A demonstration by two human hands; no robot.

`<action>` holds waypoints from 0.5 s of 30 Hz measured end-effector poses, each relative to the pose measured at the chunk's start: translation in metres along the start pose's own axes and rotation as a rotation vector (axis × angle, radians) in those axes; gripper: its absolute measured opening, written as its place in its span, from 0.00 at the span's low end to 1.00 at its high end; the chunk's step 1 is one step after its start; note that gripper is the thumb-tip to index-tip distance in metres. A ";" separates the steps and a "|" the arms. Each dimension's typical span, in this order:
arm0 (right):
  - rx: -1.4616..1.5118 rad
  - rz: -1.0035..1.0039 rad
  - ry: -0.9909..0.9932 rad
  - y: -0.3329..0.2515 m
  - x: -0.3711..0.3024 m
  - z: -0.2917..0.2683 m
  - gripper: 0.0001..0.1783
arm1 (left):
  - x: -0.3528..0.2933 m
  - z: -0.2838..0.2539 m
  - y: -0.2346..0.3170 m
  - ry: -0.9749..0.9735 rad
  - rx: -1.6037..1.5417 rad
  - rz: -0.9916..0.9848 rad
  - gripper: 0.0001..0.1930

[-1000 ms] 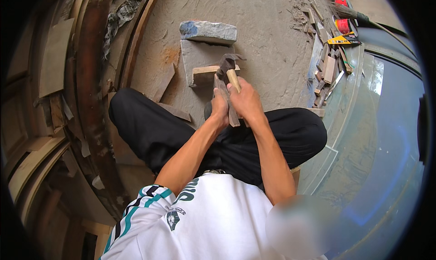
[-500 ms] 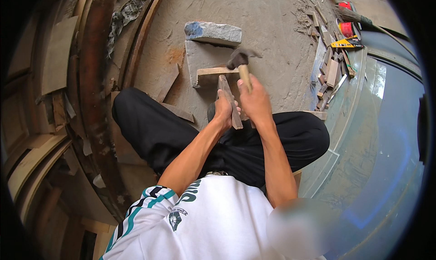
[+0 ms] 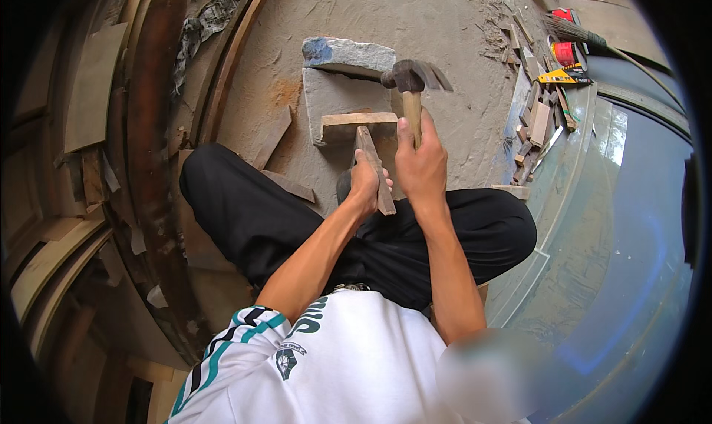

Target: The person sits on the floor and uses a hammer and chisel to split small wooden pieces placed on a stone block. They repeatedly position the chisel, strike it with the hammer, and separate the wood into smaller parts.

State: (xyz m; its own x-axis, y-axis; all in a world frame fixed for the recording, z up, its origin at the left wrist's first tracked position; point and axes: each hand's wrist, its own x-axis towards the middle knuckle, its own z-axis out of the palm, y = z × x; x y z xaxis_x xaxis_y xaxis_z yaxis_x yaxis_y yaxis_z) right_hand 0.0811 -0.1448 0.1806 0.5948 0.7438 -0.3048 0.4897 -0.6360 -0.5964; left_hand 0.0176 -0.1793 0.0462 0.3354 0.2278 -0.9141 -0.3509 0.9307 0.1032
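Note:
My right hand (image 3: 423,157) is closed round the wooden handle of a claw hammer (image 3: 412,120), whose dark metal head is raised beside the far end of the work. In my left hand (image 3: 365,179) I grip a brown wooden strip (image 3: 377,173) that slants away from me. Its far end meets a short crosswise wooden block (image 3: 345,124), so the two form a T shape. The crosswise block lies over the near part of a grey stone slab (image 3: 337,94). A rough white block with a blue patch (image 3: 352,55) stands at the slab's far edge.
Loose wood pieces (image 3: 273,138) lie left of the slab, by my knee. Long planks (image 3: 159,127) line the left side. At right are wood offcuts (image 3: 540,124), a yellow tool (image 3: 565,75), a red spool (image 3: 565,53), a broom (image 3: 578,30) and glass sheets (image 3: 578,224).
The hammer has moved up and slightly right, away from the crosswise block, and its handle is more upright. My left hand keeps its grip on the wooden strip in nearly the same place.

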 end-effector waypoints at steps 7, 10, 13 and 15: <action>-0.145 0.041 -0.262 0.029 0.010 0.006 0.24 | -0.002 0.001 -0.002 -0.028 -0.039 -0.023 0.33; -0.016 0.101 -0.142 -0.009 0.005 -0.011 0.23 | 0.000 -0.003 0.001 -0.020 0.024 -0.016 0.33; -0.052 0.011 -0.125 -0.008 -0.003 -0.011 0.23 | 0.002 0.002 -0.002 0.005 0.012 0.006 0.33; -0.308 -0.076 -0.233 0.047 -0.001 0.008 0.23 | -0.012 0.013 0.006 -0.039 -0.065 -0.034 0.33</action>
State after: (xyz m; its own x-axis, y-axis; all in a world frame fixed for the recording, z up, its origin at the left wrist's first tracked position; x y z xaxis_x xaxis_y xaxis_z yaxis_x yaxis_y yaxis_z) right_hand 0.0985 -0.1736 0.1471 0.4065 0.7951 -0.4502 0.7159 -0.5833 -0.3837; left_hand 0.0226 -0.1733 0.0626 0.3815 0.2088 -0.9005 -0.3941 0.9179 0.0458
